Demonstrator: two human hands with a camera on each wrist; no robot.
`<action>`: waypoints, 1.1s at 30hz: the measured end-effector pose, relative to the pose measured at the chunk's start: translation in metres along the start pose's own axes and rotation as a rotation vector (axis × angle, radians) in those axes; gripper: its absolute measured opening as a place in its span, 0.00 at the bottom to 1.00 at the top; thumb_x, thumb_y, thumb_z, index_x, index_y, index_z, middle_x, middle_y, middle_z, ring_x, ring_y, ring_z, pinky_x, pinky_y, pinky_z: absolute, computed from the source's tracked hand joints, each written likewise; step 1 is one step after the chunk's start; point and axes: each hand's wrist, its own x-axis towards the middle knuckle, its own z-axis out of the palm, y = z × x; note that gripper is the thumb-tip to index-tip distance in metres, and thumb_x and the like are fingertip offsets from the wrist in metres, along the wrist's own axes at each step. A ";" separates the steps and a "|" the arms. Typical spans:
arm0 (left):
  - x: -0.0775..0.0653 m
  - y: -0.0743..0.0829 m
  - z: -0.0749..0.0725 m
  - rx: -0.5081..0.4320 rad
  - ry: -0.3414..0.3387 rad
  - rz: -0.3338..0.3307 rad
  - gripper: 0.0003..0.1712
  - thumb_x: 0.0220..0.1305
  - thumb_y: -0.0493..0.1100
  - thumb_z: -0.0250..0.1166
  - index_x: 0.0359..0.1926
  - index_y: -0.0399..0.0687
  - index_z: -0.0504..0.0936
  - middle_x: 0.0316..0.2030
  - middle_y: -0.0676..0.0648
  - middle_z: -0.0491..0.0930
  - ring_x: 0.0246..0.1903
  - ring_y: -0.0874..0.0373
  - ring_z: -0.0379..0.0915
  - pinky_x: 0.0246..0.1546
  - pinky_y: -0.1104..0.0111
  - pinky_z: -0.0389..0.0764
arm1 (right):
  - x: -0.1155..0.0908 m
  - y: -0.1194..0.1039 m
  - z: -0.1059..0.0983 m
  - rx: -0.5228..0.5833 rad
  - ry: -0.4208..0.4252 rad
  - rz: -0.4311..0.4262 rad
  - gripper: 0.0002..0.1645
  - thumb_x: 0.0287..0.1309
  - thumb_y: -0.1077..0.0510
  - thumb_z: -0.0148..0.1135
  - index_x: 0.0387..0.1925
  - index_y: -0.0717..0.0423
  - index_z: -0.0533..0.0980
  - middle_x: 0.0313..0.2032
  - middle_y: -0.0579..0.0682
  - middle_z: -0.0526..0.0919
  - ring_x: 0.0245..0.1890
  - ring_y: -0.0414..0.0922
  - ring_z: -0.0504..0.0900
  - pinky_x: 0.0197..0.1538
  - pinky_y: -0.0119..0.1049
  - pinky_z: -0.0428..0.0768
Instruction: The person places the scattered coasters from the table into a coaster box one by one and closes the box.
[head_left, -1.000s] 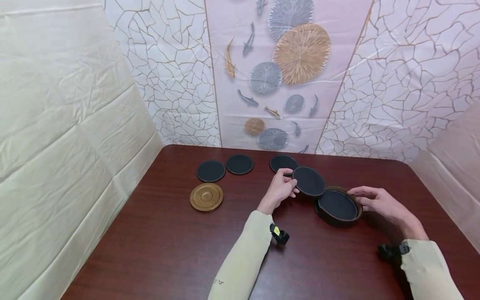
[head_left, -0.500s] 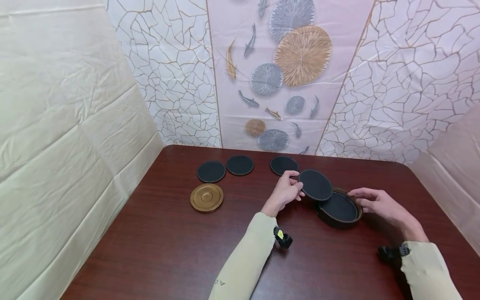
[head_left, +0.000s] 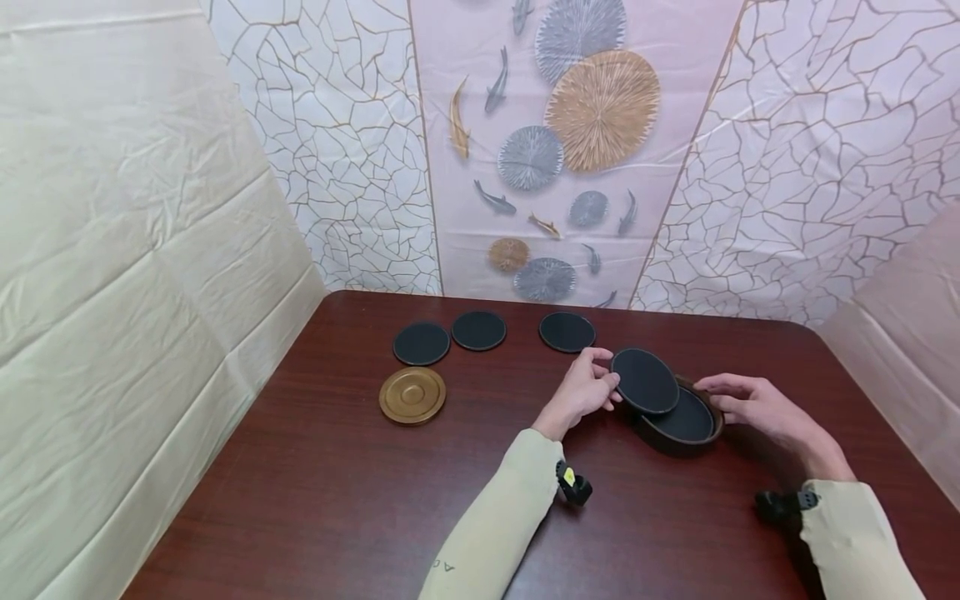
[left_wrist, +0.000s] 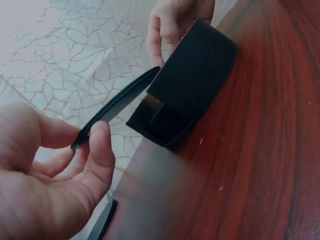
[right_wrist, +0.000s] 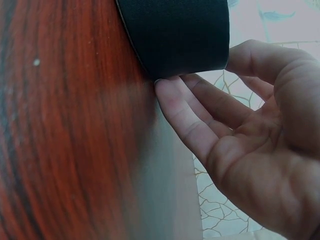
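A round black coaster (head_left: pixel 645 382) is pinched at its left edge between the thumb and fingers of my left hand (head_left: pixel 581 392). It is tilted, its right side over the round dark coaster holder (head_left: pixel 678 446), where another black coaster (head_left: pixel 692 417) lies. In the left wrist view, the held coaster (left_wrist: pixel 120 95) slants up to the holder's rim, above a notch in the wall (left_wrist: pixel 155 112). My right hand (head_left: pixel 768 408) holds the holder's right side. In the right wrist view, its fingers (right_wrist: pixel 187 120) meet the black outer wall (right_wrist: pixel 175 37).
Three black coasters lie at the back of the brown table (head_left: pixel 337 517): one at the left (head_left: pixel 422 344), one beside it (head_left: pixel 479 331), one near my left hand (head_left: pixel 567 332). A gold-brown round disc (head_left: pixel 412 396) lies front left. A patterned wall cloth (head_left: pixel 360 167) hangs behind.
My left hand has moved right and slightly nearer with the black coaster, which now covers more of the holder. The right hand and holder have stayed in place.
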 end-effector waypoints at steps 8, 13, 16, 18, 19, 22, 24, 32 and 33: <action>0.001 -0.003 0.008 0.005 -0.012 0.002 0.18 0.68 0.36 0.61 0.56 0.50 0.70 0.29 0.49 0.76 0.22 0.57 0.78 0.26 0.60 0.83 | 0.000 0.000 -0.001 0.005 -0.021 -0.022 0.23 0.71 0.59 0.53 0.63 0.66 0.69 0.59 0.70 0.72 0.39 0.39 0.81 0.41 0.35 0.84; -0.001 -0.003 0.015 -0.009 -0.035 0.012 0.17 0.68 0.34 0.60 0.56 0.47 0.70 0.28 0.49 0.76 0.20 0.58 0.77 0.23 0.63 0.81 | 0.002 0.002 0.000 -0.002 -0.003 -0.003 0.23 0.71 0.59 0.54 0.62 0.66 0.70 0.58 0.69 0.73 0.38 0.37 0.81 0.39 0.35 0.83; -0.002 -0.003 0.018 -0.010 -0.040 0.013 0.16 0.69 0.35 0.60 0.56 0.47 0.71 0.27 0.49 0.76 0.20 0.59 0.77 0.24 0.60 0.82 | 0.003 0.003 0.000 -0.002 0.004 -0.001 0.23 0.70 0.58 0.54 0.62 0.66 0.70 0.58 0.69 0.74 0.38 0.36 0.81 0.39 0.34 0.83; -0.003 -0.003 0.020 -0.008 -0.039 0.013 0.16 0.69 0.35 0.60 0.55 0.47 0.71 0.27 0.49 0.76 0.20 0.59 0.77 0.27 0.57 0.84 | 0.003 0.004 0.000 -0.002 0.003 -0.003 0.24 0.70 0.58 0.54 0.62 0.66 0.70 0.58 0.70 0.74 0.38 0.36 0.81 0.39 0.34 0.83; -0.003 -0.003 0.021 -0.007 -0.038 0.012 0.15 0.69 0.35 0.60 0.55 0.47 0.71 0.27 0.49 0.76 0.20 0.59 0.77 0.28 0.55 0.84 | 0.003 0.004 0.000 -0.003 0.005 -0.001 0.24 0.70 0.58 0.55 0.62 0.66 0.70 0.58 0.70 0.74 0.38 0.36 0.81 0.39 0.34 0.83; -0.005 -0.003 0.024 -0.006 -0.042 0.012 0.15 0.68 0.35 0.60 0.54 0.46 0.71 0.26 0.49 0.77 0.19 0.58 0.77 0.30 0.53 0.84 | 0.003 0.004 0.000 -0.003 0.001 -0.006 0.24 0.70 0.57 0.55 0.62 0.66 0.70 0.58 0.70 0.74 0.38 0.36 0.81 0.39 0.34 0.84; -0.005 -0.004 0.025 0.001 -0.045 0.010 0.15 0.68 0.35 0.61 0.53 0.47 0.72 0.26 0.49 0.77 0.19 0.58 0.76 0.29 0.54 0.84 | 0.003 0.004 0.000 -0.004 0.004 -0.007 0.23 0.70 0.57 0.55 0.62 0.66 0.71 0.58 0.70 0.74 0.38 0.36 0.81 0.39 0.34 0.84; -0.007 -0.004 0.028 0.037 -0.058 -0.015 0.15 0.66 0.36 0.64 0.52 0.48 0.73 0.27 0.50 0.78 0.20 0.59 0.76 0.26 0.61 0.83 | 0.002 0.002 0.000 -0.009 0.005 -0.018 0.23 0.70 0.57 0.55 0.61 0.65 0.71 0.57 0.68 0.75 0.38 0.38 0.82 0.40 0.34 0.84; -0.007 -0.004 0.028 0.049 -0.058 -0.021 0.15 0.66 0.36 0.64 0.52 0.49 0.74 0.27 0.51 0.78 0.21 0.59 0.76 0.26 0.62 0.82 | 0.002 0.002 0.000 -0.011 0.002 -0.018 0.23 0.70 0.57 0.55 0.61 0.65 0.71 0.57 0.68 0.75 0.39 0.38 0.82 0.40 0.34 0.84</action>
